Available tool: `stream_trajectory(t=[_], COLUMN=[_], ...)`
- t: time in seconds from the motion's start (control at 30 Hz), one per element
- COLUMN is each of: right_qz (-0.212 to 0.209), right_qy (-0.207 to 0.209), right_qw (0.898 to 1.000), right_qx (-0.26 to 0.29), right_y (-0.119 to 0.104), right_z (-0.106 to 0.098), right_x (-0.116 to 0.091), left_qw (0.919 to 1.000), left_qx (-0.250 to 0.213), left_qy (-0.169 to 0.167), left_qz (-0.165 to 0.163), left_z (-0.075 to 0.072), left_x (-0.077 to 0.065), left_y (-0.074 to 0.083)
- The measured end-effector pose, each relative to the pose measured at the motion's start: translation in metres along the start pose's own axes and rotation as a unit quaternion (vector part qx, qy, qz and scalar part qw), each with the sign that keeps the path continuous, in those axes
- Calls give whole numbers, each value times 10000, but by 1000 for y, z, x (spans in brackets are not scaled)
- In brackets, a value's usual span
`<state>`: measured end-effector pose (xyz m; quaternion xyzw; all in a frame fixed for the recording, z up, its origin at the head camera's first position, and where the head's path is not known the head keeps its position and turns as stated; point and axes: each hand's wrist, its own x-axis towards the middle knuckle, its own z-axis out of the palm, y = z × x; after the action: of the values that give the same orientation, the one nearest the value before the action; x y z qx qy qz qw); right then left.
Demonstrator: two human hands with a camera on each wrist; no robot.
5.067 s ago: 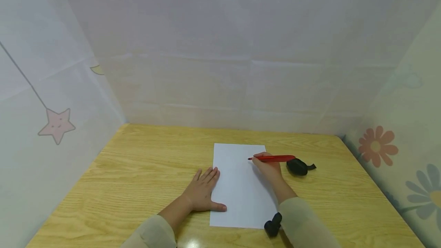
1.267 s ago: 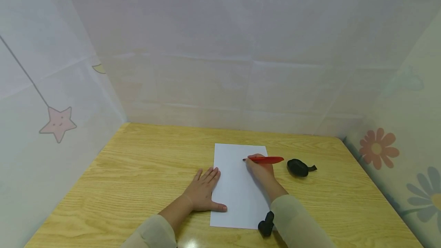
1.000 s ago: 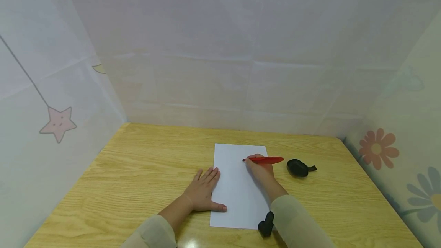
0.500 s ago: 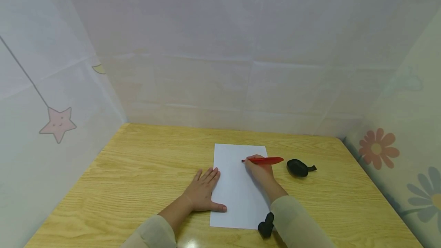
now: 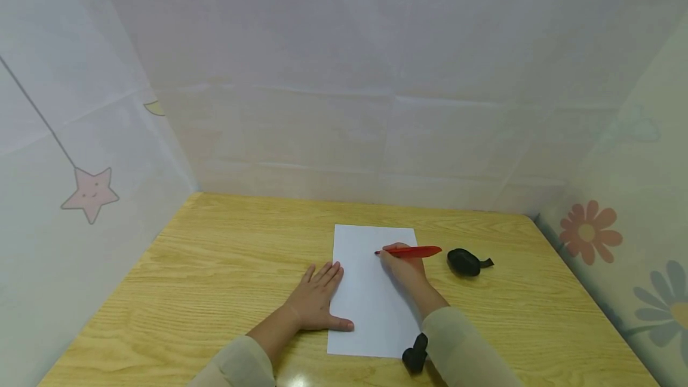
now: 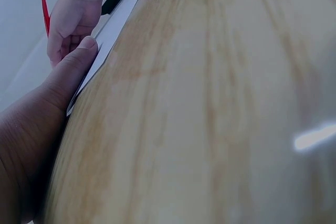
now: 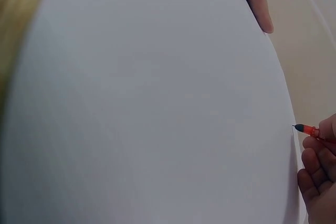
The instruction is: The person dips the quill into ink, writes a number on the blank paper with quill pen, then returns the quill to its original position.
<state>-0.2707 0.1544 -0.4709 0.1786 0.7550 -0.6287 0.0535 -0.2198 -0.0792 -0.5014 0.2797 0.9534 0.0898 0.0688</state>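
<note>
A white sheet of paper [image 5: 371,297] lies on the wooden table. My right hand [image 5: 408,270] pinches a red feather-shaped pen [image 5: 416,251] over the upper part of the sheet. The pen's dark tip points left, right at the paper's surface in the right wrist view, where the red barrel [image 7: 310,130] shows between thumb and fingers. My left hand [image 5: 314,303] rests with spread, straight fingers across the sheet's left edge. Its thumb [image 6: 79,59] presses on the paper near the lower left corner. No marks are visible on the sheet.
A black oval object with a short tab [image 5: 464,262] lies on the table right of my right hand. Beside my right sleeve, a black knobbed piece [image 5: 415,355] overlaps the sheet's lower right corner. Pale patterned sheeting [image 5: 322,106] borders the table [image 5: 215,243] at the back and sides.
Since the earliest frame, my right hand and the pen have moved left over the paper. Over the last second the pen tip has shifted slightly left and nearer. My left hand stays put.
</note>
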Motion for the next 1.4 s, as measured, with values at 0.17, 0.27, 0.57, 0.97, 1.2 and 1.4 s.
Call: stream_trajectory(t=[0.17,0.27,0.57,0.97,1.2,1.4], right_qz=[58,24,-11,57,18,127], right_qy=[13,41,40,31,-15,-78], right_qw=[9998,9999,9998,10000,10000,9992], right_qx=[197,97,-210,-13,56,360], right_y=[1,1,1,2,3,4], right_z=[1,1,2,2,2,2], right_x=[-1,-1,-1,-4,-4,-3], left_qw=[10000,10000,10000,10000,9999,9999], left_qx=[35,56,51,81,121,107], left_qy=[10,15,40,44,14,10], left_qz=[9,12,16,-2,-28,-17], left_z=[1,1,2,1,2,2], left_x=[0,0,0,0,1,1], left_y=[-1,-1,-2,-1,-2,-2])
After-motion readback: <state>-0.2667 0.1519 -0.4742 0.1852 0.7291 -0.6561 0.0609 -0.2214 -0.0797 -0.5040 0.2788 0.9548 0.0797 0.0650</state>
